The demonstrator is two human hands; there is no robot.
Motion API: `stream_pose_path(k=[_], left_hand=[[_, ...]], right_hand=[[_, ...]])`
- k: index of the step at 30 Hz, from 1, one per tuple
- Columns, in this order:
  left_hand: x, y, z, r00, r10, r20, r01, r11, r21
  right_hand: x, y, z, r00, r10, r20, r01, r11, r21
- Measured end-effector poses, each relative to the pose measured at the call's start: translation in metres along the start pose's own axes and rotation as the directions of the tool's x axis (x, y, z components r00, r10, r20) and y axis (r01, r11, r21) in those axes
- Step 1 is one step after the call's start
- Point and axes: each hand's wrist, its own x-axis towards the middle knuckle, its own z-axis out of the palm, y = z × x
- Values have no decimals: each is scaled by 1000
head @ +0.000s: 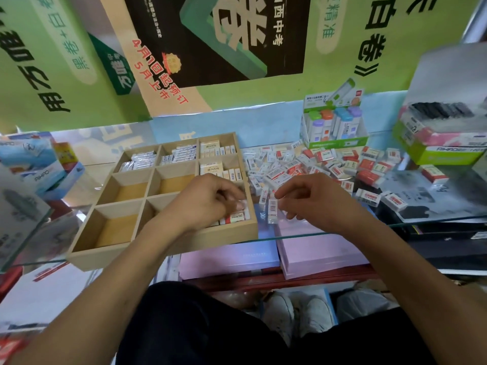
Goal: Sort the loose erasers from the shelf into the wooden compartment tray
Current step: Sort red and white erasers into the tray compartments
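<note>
left hand (210, 198) pinches an eraser (241, 205) over the wooden tray (163, 245) (near-right compartment); right hand (308, 197) grips a wrapped eraser (272, 209) just right of it.

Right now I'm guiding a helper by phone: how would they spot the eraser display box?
Start at the wooden tray on the glass shelf, then look right past the loose eraser pile. Behind that pile, against the back wall, stands the display box. It is the only upright white-and-green carton, holding capped erasers topped green, orange, blue and purple.
</note>
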Motion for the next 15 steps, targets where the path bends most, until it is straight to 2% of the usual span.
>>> stream_pose_path(k=[2,4,9,15], left_hand=[[-1,11,7,993,48,-104,-55,996,-71],[-1,26,16,985,101,-144,-121,983,-138],[17,65,43,974,208,-91,-220,966,-136],[61,107,82,954,297,-50,-299,953,-42]], right_hand=[[-3,5,-9,1000,-18,-21,18,1000,-23],[-7,11,-19,998,-36,-57,33,999,-41],[-18,36,-54,978,-30,-204,17,998,-62],[-33,78,-103,910,27,-415,-42,999,-28]])
